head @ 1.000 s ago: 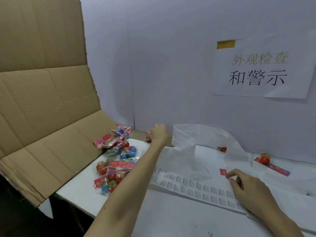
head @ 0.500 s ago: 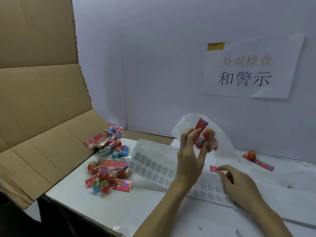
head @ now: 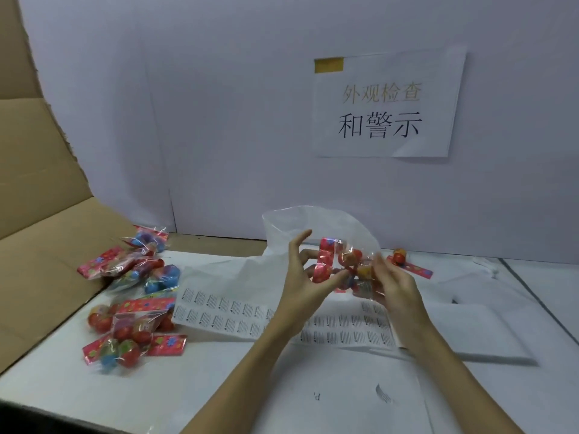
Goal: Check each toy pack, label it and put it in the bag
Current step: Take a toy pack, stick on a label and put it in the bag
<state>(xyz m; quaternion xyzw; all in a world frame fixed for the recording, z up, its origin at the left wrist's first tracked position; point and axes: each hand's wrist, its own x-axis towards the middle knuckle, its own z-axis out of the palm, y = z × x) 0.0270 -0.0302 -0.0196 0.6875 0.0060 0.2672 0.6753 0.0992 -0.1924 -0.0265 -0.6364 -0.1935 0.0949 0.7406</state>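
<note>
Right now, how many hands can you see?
2. The left hand pinches the red header end of the toy pack. The right hand holds the pack's other end. Both are above the label sheet. None look hidden.

Clear toy pack [head: 344,267] with red header, held aloft before the translucent bag [head: 313,223]

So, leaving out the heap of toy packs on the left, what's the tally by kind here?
Toy packs: 2, the held toy pack between left hand and right hand, and the lone toy pack at the right
Label sheet: 1
Clear plastic bag: 1
Paper sign: 1
Cardboard box: 1
Total: 6
</note>
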